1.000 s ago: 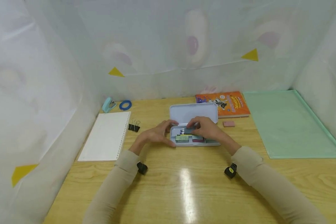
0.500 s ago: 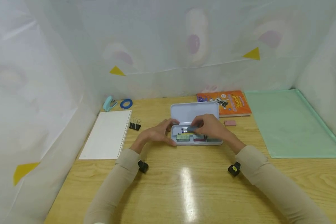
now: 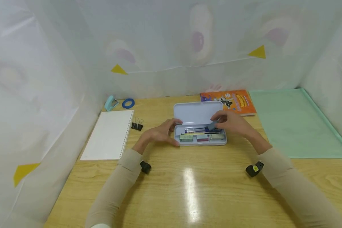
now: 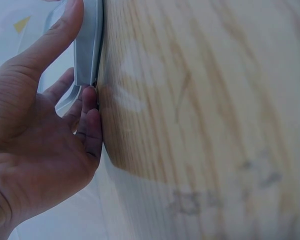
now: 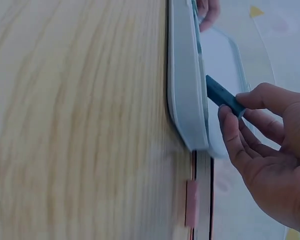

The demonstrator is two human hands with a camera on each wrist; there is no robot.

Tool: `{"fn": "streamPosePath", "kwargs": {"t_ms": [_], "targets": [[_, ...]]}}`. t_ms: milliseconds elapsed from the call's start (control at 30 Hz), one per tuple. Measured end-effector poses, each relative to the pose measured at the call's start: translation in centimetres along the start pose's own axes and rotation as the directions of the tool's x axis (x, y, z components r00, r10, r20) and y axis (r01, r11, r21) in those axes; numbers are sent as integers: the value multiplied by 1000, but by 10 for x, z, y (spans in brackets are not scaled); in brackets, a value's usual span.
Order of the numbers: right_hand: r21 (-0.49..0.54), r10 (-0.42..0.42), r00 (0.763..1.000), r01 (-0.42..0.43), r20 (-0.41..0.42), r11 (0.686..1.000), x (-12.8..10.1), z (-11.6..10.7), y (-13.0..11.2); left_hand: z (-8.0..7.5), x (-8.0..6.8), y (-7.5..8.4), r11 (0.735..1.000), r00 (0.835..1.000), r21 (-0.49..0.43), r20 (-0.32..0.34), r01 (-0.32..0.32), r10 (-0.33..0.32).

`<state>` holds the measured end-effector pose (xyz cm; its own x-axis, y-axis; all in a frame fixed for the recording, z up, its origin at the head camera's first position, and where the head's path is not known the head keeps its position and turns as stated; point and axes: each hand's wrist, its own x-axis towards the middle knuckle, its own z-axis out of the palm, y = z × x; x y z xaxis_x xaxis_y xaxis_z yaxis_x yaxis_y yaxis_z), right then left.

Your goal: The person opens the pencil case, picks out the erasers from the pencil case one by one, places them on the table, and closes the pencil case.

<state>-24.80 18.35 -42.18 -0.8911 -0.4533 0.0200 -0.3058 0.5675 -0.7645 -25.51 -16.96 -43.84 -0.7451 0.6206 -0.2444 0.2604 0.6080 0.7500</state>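
Note:
A pale blue pencil case (image 3: 191, 114) lies with its lid raised at the back. My left hand (image 3: 161, 133) holds its left end, thumb at the front corner and fingers behind. Over the right part of the case, my right hand (image 3: 236, 123) pinches a dark blue-teal block (image 5: 225, 97), like an eraser, between thumb and fingertips, tilted. Inside the case lie pens (image 3: 195, 129), a yellow-and-black pencil (image 3: 196, 133), a green block (image 3: 186, 138), a blue-and-pink block (image 3: 202, 138) and a greyish block (image 3: 216, 137).
A pink eraser (image 5: 191, 202) lies right of the case. Behind stands an orange book (image 3: 239, 101), with a green mat (image 3: 302, 123) to the right. At left are a white notebook (image 3: 108, 134), black binder clip (image 3: 137, 126), blue tape roll (image 3: 128, 103) and light blue stapler (image 3: 110, 103).
My right hand has moved right along the case with the dark block, uncovering the pens and the greyish block. My left hand keeps its hold on the case.

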Motion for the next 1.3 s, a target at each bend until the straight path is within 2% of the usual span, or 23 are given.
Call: {"fn": "streamPosePath", "kwargs": {"t_ms": [233,533,833,1100,1300], "targets": [[72,68,997,-66,-26,995,-15,-16,14,-5,-1,2,1000,1000,-19,2,-11,11],[90,74,995,-68,-66,994,-24,-16,30,1,1,-1,999,1000,-38,-6,-17,17],[143,163,983,-149,-90,978,-33,-21,39,3,-2,-1,999,1000,-39,-10,-1,1],[245,108,994,-108,13,964,-29,-18,41,1,-3,-1,999,1000,-41,-8,-7,6],[181,129,990,-119,-48,976,-35,-23,37,1,1,0,999,1000,-37,-6,-25,24]]}}
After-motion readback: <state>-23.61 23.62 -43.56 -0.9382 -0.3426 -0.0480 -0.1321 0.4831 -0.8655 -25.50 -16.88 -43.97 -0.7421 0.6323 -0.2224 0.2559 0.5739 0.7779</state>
